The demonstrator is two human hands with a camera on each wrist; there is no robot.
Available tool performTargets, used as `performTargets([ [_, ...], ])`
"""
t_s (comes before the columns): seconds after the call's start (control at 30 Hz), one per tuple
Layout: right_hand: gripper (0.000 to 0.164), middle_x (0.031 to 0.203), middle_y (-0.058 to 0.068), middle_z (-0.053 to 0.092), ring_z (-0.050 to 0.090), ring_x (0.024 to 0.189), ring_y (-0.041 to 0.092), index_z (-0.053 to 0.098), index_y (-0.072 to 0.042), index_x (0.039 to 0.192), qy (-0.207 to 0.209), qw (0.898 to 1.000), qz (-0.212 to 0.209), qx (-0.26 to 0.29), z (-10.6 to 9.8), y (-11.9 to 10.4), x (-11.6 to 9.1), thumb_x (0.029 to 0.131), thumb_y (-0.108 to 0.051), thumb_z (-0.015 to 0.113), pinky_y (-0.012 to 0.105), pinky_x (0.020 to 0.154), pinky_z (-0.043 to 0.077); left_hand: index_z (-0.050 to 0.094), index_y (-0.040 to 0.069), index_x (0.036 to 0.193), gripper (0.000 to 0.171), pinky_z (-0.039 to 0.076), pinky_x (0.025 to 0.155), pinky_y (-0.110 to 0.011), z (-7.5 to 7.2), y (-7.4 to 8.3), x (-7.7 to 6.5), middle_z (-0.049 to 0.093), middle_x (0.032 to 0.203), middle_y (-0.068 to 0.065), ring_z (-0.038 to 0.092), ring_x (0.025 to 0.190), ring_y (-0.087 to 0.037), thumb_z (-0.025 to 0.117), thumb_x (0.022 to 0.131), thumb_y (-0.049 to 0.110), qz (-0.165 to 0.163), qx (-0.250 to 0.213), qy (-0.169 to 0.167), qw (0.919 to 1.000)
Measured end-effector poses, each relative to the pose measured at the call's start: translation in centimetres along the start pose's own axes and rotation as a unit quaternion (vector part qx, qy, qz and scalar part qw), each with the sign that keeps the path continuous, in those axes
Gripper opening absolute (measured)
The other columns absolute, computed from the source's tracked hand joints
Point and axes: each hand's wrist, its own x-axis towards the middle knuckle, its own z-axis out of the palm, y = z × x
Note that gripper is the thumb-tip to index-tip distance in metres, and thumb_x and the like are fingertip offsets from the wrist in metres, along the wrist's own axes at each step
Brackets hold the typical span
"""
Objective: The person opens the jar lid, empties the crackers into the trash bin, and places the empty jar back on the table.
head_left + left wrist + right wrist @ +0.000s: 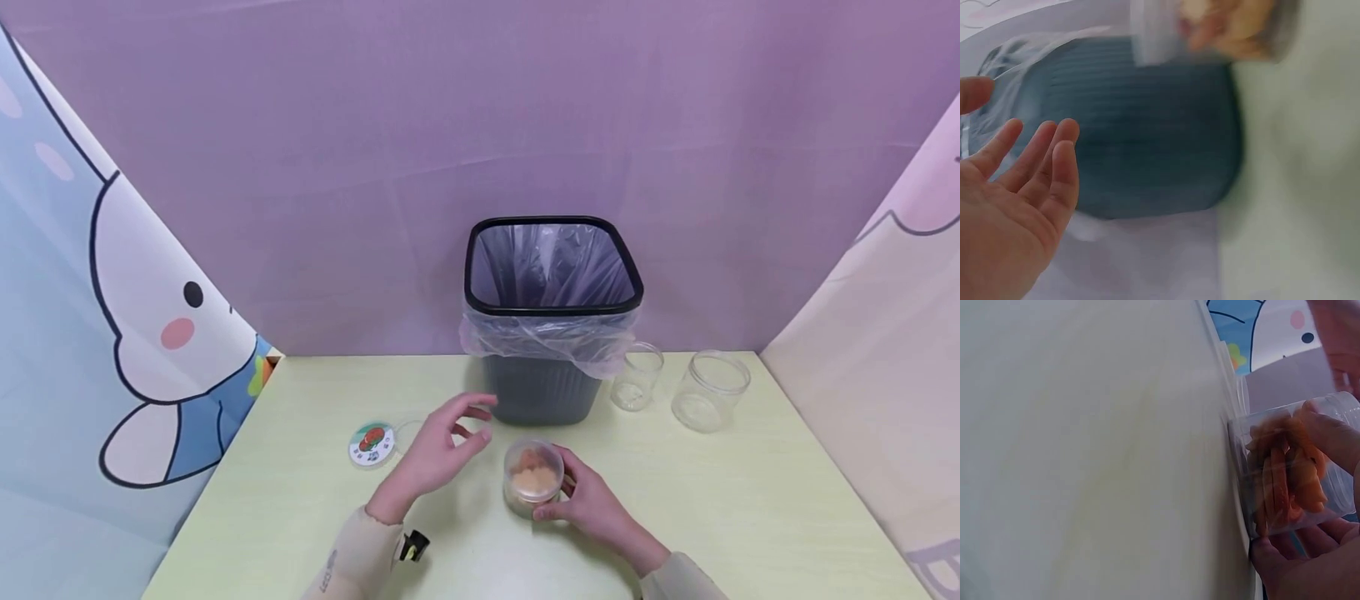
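Observation:
A clear plastic jar (533, 479) with a translucent lid stands on the table. Orange and tan snack-like pieces (1288, 469) show through its wall; their exact kind I cannot tell. My right hand (592, 504) grips the jar from its right side, thumb in front and fingers behind. Left of the jar, my left hand (442, 450) hovers with loosely bent, spread fingers, touching nothing. In the left wrist view its palm (1004, 219) shows bare, and the jar is blurred at the top.
Behind the hands stands a dark bin (540, 392) with a clear liner. Two clear jars, one narrower (636, 379) and one wider (708, 396), are to its right. A round disc with a tomato-like picture (371, 444) lies at left, beside a partly hidden clear round object.

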Motion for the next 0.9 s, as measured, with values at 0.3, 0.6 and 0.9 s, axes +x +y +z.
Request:
performTargets([
  [0.3, 0.089, 0.143, 0.014, 0.05, 0.043, 0.135, 0.035, 0.046, -0.007, 0.144, -0.017, 1.0, -0.007, 0.002, -0.3, -0.1, -0.1, 0.067, -0.005, 0.09, 0.045, 0.112, 0.033, 0.05, 0.008, 0.142, 0.053, 0.045, 0.098, -0.055, 3.6, -2.2, -1.2, 0.057, 0.138, -0.009, 0.054, 0.125, -0.03, 0.069, 0.092, 0.006, -0.034, -0.032, -0.068, 0.9966],
  [0.6, 0.088, 0.145, 0.013, 0.048, 0.04, 0.137, 0.035, 0.045, -0.007, 0.145, -0.026, 1.0, -0.01, 0.002, -0.5, -0.2, -0.1, 0.069, -0.005, 0.089, 0.045, 0.112, 0.032, 0.041, 0.012, 0.15, 0.071, 0.042, 0.105, -0.041, 4.6, -3.6, -1.6, 0.046, 0.15, -0.006, 0.045, 0.134, -0.025, 0.075, 0.088, 0.015, -0.031, -0.085, -0.132, 0.9871],
  [0.9, 0.092, 0.147, 0.016, 0.046, 0.04, 0.138, 0.036, 0.043, -0.004, 0.147, -0.024, 1.0, -0.004, 0.012, -0.4, 0.1, 0.1, 0.068, -0.007, 0.09, 0.039, 0.111, 0.033, 0.036, 0.02, 0.155, 0.094, 0.035, 0.111, -0.045, 5.5, -4.2, -1.5, 0.039, 0.154, 0.007, 0.04, 0.138, -0.02, 0.087, 0.075, 0.023, -0.059, -0.066, -0.139, 0.9863],
])
